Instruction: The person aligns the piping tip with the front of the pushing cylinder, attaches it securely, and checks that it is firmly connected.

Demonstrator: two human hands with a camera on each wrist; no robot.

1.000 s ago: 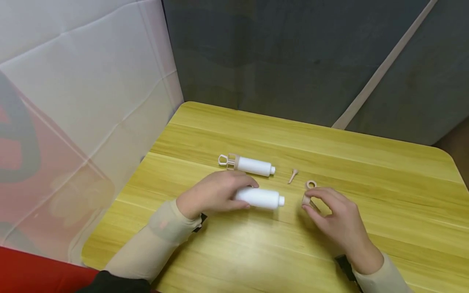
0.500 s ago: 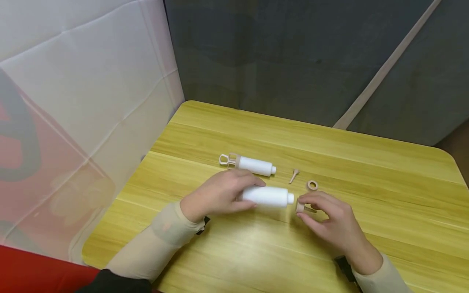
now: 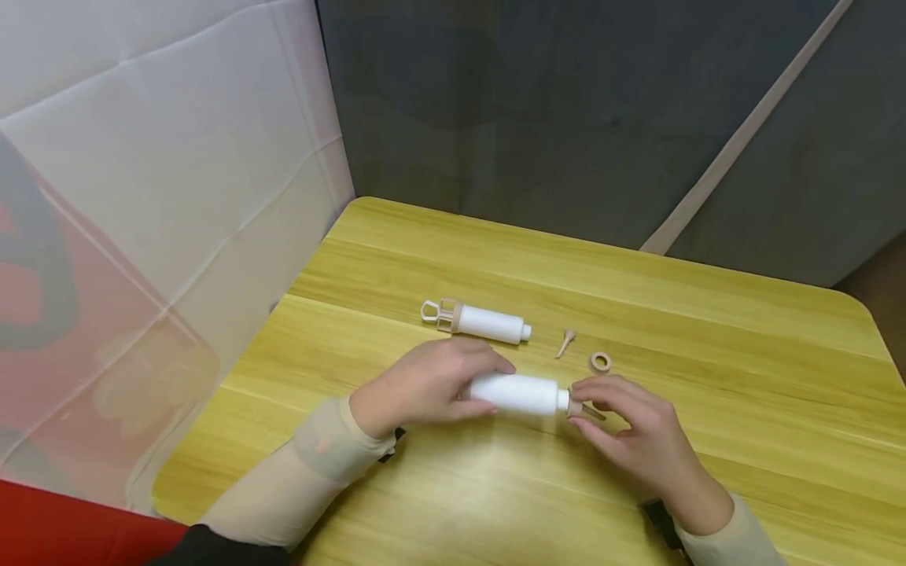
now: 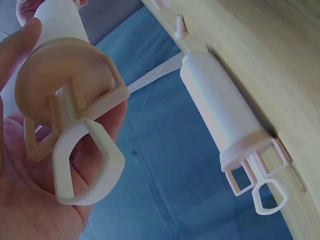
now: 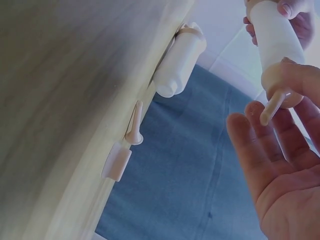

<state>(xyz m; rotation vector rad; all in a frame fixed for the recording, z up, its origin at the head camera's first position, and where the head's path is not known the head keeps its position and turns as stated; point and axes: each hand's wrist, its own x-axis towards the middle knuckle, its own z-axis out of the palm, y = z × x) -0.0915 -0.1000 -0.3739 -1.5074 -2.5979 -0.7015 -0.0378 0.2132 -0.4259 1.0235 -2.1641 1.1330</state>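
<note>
The white cylinder (image 3: 517, 392) lay on its side in the left hand (image 3: 435, 385), raised off the surface (image 3: 453, 495), its body reaching out past the fingers and its narrow neck pointing toward the right hand (image 3: 640, 424). The left hand curled round the rear part, thumb on the near side and fingers on the far side. Behind the grip, near the palm, a beige collar (image 4: 55, 75) with squared frames closed that end (a white loop handle (image 4: 117, 162) stuck out from it).

The right hand pinched a beige cap (image 5: 274, 80) between thumb and finger, right at the neck's tip; whether it was seated there could not be told. Its thin spout (image 5: 272, 107) pointed back toward the right palm, with the other fingers held loosely out.

Beyond the left hand lay a second cylinder (image 3: 491, 324), nearly parallel and apart from the first. Right of it were a small beige nozzle (image 3: 566, 343) and a beige ring (image 3: 599, 370), the ring just beyond the right hand's fingertips. A dark curtain (image 3: 531, 118) hung behind.
</note>
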